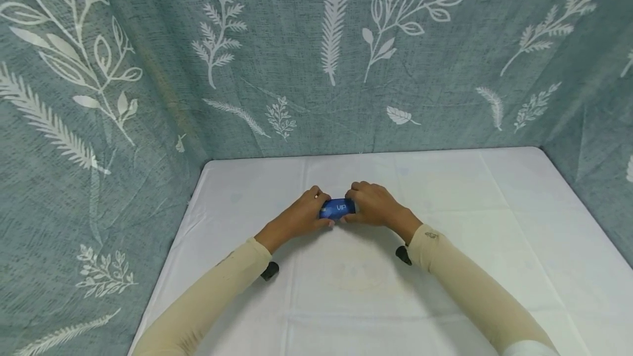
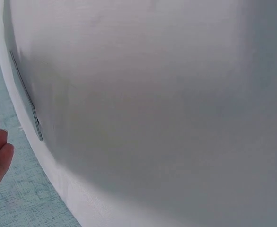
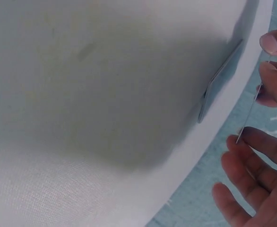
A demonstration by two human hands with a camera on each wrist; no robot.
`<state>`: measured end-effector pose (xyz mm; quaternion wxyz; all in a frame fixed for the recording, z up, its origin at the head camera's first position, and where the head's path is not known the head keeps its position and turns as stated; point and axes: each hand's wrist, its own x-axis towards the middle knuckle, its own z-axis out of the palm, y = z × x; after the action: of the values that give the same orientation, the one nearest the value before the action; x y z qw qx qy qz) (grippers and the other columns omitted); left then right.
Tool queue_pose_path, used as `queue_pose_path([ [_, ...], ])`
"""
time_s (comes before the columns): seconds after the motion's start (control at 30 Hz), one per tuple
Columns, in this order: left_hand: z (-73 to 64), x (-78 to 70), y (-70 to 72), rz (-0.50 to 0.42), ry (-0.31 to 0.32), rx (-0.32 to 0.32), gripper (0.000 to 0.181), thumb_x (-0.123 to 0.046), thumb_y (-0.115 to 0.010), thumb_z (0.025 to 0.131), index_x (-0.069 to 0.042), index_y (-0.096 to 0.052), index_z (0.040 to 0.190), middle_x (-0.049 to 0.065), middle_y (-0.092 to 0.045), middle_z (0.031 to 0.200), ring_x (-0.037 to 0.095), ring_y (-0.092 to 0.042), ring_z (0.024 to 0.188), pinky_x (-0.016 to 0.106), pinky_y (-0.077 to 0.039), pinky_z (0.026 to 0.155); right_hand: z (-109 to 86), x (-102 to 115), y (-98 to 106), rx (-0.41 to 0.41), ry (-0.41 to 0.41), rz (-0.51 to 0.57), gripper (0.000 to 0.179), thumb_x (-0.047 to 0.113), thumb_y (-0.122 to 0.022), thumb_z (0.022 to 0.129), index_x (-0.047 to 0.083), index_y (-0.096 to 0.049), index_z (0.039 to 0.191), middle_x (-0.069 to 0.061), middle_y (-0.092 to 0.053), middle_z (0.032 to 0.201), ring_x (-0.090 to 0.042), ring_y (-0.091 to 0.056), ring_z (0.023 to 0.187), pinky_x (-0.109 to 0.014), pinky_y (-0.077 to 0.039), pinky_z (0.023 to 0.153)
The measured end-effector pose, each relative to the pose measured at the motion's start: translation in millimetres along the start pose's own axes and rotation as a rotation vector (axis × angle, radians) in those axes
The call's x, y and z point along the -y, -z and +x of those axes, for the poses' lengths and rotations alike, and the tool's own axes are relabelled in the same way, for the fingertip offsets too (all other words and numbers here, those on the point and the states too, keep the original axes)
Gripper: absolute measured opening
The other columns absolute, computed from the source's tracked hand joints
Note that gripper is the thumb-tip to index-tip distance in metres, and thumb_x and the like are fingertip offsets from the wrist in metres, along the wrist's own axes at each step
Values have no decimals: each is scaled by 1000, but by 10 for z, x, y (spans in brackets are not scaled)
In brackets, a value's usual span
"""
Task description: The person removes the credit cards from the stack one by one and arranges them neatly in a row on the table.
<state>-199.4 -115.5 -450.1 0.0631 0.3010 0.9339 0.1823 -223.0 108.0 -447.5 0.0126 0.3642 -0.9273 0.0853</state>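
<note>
A blue card (image 1: 338, 208) printed "VIP" is held between both hands over the far middle of the table. My left hand (image 1: 307, 212) pinches its left end, thumb at the near side and fingers at the far side. At the right end, my right hand (image 1: 373, 204) pinches it likewise. Seen edge-on in the right wrist view, the card (image 3: 250, 113) is a thin line between fingertips, above the table. A flat, thin rectangular thing (image 3: 222, 80) lies on the cloth under the hands; the left wrist view also shows this flat thing (image 2: 27, 97). Its kind is unclear.
A white cloth covers the table (image 1: 346, 290). Green-grey curtains (image 1: 296, 59) with white leaf prints hang behind it and at both sides. Small black devices (image 1: 269, 271) sit beneath the wrists.
</note>
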Motion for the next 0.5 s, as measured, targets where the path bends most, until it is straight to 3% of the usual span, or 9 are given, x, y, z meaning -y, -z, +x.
queue_pose_path([
  [0.5,-137,-71,13,72,-66,-75,54,-32,-77,90,2,-59,127,15,-53,116,22,-54,100,36,-53,85,-100,59,50,-13,36,45,59,54,-81,79,8,-72,115,-5,-66,104,-17,-61,88,-35,-54,76],
])
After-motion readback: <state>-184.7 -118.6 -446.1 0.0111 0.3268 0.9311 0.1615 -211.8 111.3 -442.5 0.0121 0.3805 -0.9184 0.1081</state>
